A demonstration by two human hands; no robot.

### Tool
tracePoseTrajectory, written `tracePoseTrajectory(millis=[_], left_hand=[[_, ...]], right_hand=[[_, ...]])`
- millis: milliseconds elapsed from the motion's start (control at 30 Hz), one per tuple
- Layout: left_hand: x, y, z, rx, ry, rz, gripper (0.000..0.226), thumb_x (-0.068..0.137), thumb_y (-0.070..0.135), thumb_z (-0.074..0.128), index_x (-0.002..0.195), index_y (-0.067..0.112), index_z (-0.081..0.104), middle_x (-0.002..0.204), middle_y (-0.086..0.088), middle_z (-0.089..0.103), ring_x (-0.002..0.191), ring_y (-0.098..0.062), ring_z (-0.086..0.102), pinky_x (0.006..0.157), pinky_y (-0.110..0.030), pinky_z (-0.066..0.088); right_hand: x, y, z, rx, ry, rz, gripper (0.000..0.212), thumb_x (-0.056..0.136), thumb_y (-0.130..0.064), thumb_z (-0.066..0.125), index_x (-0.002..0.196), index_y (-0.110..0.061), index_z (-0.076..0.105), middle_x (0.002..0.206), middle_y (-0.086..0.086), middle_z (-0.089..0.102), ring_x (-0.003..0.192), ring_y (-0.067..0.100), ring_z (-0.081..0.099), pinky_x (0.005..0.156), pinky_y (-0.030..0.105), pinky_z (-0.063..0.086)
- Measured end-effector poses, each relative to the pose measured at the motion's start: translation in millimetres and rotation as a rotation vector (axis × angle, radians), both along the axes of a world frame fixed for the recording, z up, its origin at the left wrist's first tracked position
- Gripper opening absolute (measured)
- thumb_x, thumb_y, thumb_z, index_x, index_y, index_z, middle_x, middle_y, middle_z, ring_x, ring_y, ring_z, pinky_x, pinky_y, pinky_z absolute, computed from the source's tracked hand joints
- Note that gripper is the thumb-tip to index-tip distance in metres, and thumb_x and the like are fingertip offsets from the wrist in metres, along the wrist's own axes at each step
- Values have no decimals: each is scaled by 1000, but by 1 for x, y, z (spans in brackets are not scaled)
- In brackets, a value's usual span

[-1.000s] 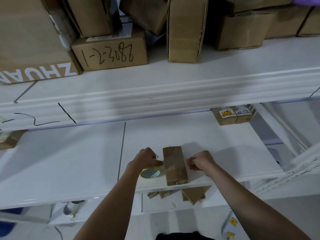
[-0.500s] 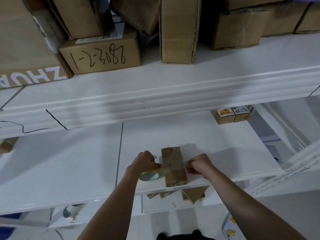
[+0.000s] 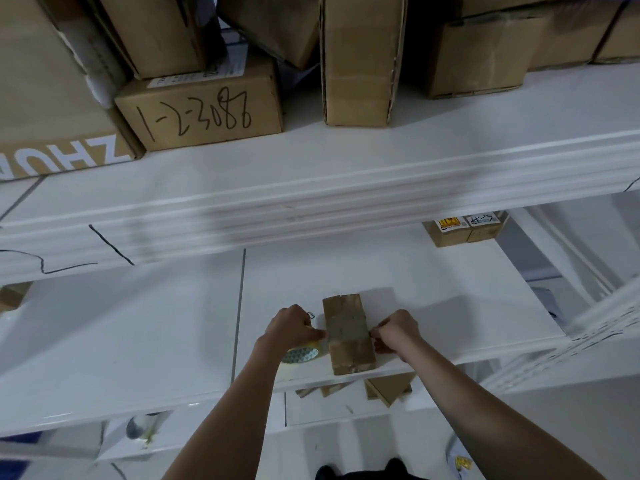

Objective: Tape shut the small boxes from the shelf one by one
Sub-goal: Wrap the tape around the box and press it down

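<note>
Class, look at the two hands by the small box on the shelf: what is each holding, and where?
The left hand grips the tape roll from above. The right hand pinches the tape end at the small box's right side.

Stockroom: white shelving (image 3: 311, 188) stacked with marked cartons (image 3: 204, 112)

Matt brown cardboard on a smooth white shelf.
The small box (image 3: 349, 336) is plain matt cardboard with a duller strip of tape (image 3: 347, 330) across it; the tape roll (image 3: 302, 354) looks glossy; the shelf (image 3: 138, 341) has a faint sheen.
</note>
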State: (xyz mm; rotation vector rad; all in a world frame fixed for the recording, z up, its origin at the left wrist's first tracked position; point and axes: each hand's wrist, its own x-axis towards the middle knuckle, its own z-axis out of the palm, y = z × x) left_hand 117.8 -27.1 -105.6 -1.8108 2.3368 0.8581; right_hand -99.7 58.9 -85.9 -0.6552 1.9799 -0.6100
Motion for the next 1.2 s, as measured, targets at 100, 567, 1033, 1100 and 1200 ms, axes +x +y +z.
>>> tracePoseTrajectory(millis=[100, 567, 1033, 1100, 1200], left_hand=[[0, 1, 2, -6, -4, -1, 41, 82, 53, 73, 93, 13, 76, 76, 5, 65, 67, -11, 63, 61, -19, 46], [-2, 3, 8, -20, -54, -41, 38, 81, 54, 73, 84, 16, 73, 73, 4, 65, 68, -13, 63, 67, -28, 54], [13, 6, 11, 45, 89, 3, 56, 87, 59, 62, 48, 21, 50, 49, 6, 46, 50, -7, 44, 51, -22, 31], [21, 3, 12, 86, 161, 31, 57, 89, 61, 59, 51, 19, 55, 51, 5, 51, 50, -7, 48, 53, -21, 35], [30, 0, 16, 141, 227, 12, 47, 86, 53, 67, 60, 15, 64, 58, 1, 56, 54, -9, 50, 58, -24, 40]], right_hand=[[5, 1, 4, 2, 164, 72, 10, 86, -5, 74, 85, 4, 70, 78, 16, 70, 69, 28, 71, 61, 33, 62], [78, -22, 15, 90, 437, 271, 44, 97, -32, 58, 133, -7, 50, 135, 16, 51, 121, 31, 48, 90, 37, 45], [101, -23, -24, 101, 400, 154, 88, 94, -72, 14, 158, -20, -17, 157, 16, 21, 141, 36, 25, 116, 52, 18], [99, -26, -24, 127, 387, 158, 90, 92, -76, 13, 158, -23, -17, 156, 15, 22, 139, 35, 25, 115, 51, 18], [94, -29, -25, 165, 369, 205, 95, 88, -81, 12, 156, -24, -21, 156, 15, 19, 141, 35, 23, 116, 51, 18]])
